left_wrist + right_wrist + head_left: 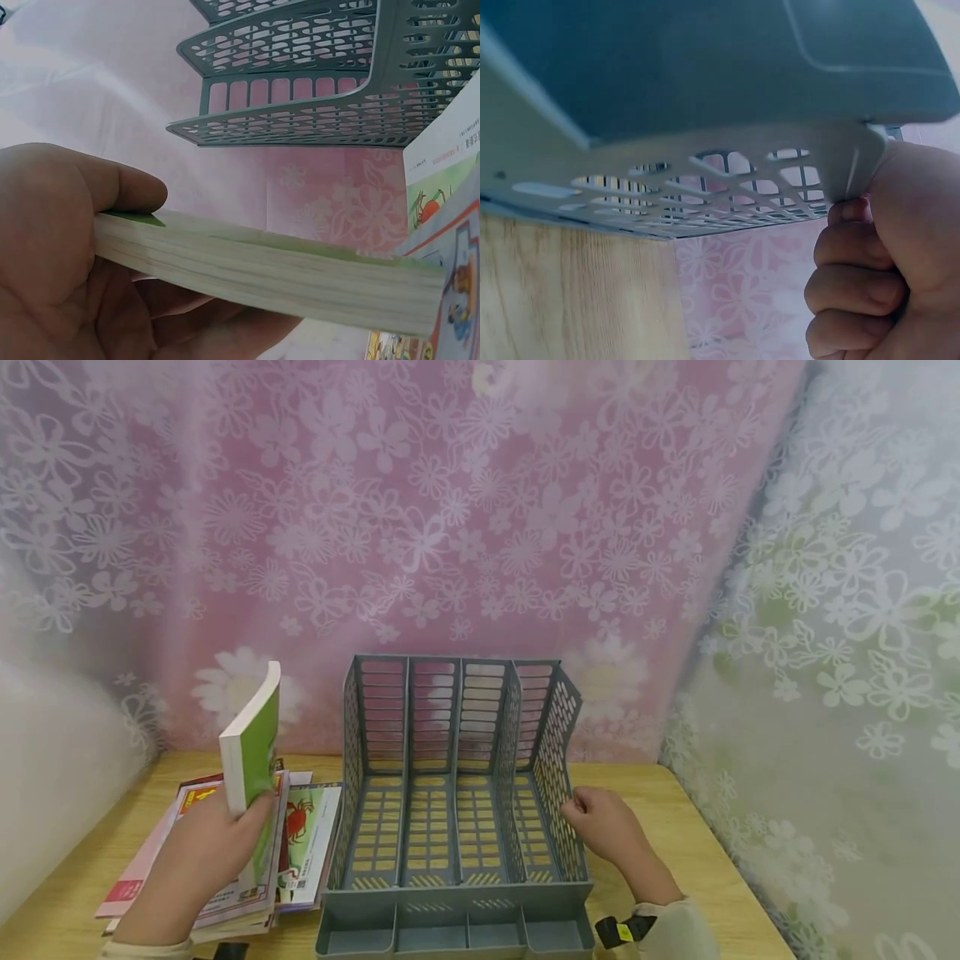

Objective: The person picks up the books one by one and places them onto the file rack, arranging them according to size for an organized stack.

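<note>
My left hand (197,858) holds a thick paperback book (258,752) with a green cover, raised upright above a pile of books. In the left wrist view the thumb lies on the green cover and the fingers are beneath the page block (270,274). A grey plastic desk file organizer (457,893) stands in the middle of the table, with tall slotted dividers and small front trays. At its right side wall (562,760), my right hand (611,828) pinches the edge, its fingers curled, as the right wrist view (855,277) shows.
Left of the organizer lies a pile of books and magazines (232,902), one with a red crab (298,820) on its cover. The wooden table (675,827) meets a pink, flower-patterned curtain (465,527) at the back. Pale flowered sheeting (847,710) hangs at the right.
</note>
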A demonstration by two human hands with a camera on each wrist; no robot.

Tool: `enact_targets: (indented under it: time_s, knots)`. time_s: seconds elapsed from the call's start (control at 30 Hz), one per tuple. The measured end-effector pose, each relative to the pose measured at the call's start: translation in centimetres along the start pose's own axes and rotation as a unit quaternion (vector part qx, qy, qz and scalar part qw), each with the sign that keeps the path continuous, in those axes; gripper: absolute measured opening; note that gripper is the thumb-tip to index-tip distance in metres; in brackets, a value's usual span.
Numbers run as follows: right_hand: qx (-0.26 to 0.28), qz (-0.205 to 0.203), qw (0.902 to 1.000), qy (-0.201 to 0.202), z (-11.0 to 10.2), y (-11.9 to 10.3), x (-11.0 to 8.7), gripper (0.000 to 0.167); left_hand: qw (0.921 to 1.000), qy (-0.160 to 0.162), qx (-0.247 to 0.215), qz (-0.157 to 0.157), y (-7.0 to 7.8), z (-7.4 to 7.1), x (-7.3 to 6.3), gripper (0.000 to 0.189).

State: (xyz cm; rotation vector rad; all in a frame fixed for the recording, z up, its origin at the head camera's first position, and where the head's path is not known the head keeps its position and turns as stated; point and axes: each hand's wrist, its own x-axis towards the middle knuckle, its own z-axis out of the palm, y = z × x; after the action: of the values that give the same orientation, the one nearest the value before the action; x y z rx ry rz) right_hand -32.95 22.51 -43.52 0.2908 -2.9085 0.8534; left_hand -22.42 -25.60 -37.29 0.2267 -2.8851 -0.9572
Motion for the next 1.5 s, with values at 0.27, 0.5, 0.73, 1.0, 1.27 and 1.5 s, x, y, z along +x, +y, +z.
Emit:
enact_targets:
  time_s: [0.27, 0.5, 0.73, 1.0, 1.27, 1.5]
  knots:
    - [0.022, 0.009, 0.9981, -0.057, -0.8, 0.4, -0.1, 0.036, 1.0000, 0.000, -0.002, 0.009, 0.3, 0.2, 0.1, 0.074]
    - [0.023, 0.000, 0.9952, -0.095, -1.9, 0.3, 0.6, 0.044, 1.0000, 0.003, 0.000, 0.005, 0.2, 0.4, 0.3, 0.075]
    - [0.055, 0.002, 0.9921, -0.113, -1.4, 0.0, 1.5, 0.043, 1.0000, -0.004, -0.004, -0.005, -0.4, -0.2, 0.5, 0.077]
    - [0.060, 0.003, 0.9904, -0.125, -1.9, -0.5, 1.3, 0.042, 0.9997, -0.014, -0.007, -0.016, -0.7, -0.2, 0.4, 0.076]
    - [0.053, 0.006, 0.9916, -0.118, -1.9, -0.5, 1.3, 0.041, 1.0000, 0.008, -0.004, 0.001, -0.7, -0.1, 0.4, 0.071]
    - [0.061, 0.016, 0.9915, -0.114, -1.4, -0.4, 1.1, 0.043, 0.9941, 0.104, -0.028, -0.014, -0.3, 0.0, -0.3, 0.071]
